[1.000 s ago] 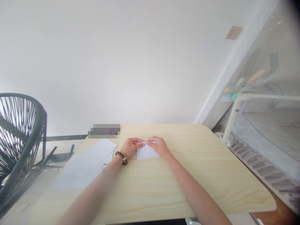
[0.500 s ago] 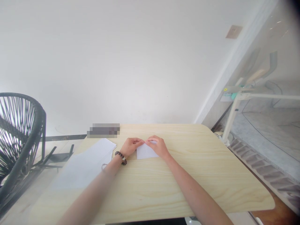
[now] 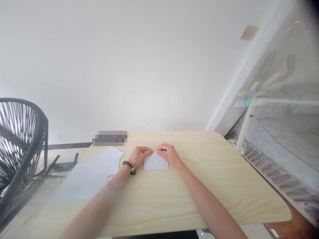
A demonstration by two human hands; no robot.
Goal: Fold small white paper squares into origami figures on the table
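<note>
A small folded white paper (image 3: 155, 162) lies on the pale wooden table (image 3: 174, 196) near its far edge. My left hand (image 3: 140, 155), with a dark bead bracelet at the wrist, has its fingers curled and pinches the paper's top left part. My right hand (image 3: 168, 153) is curled too, its fingertips pressing the top edge of the same paper. The two hands almost meet above the paper's upper middle.
A stack of white sheets (image 3: 89, 174) lies on the table's left side. A blurred dark object (image 3: 109, 138) sits at the far edge. A black wire chair (image 3: 20, 146) stands at the left, a white stand (image 3: 245, 127) at the right beside the wall.
The paper's top edge has come down into a point between my fingertips. Both hands stay in nearly the same place; the view has shifted slightly.
</note>
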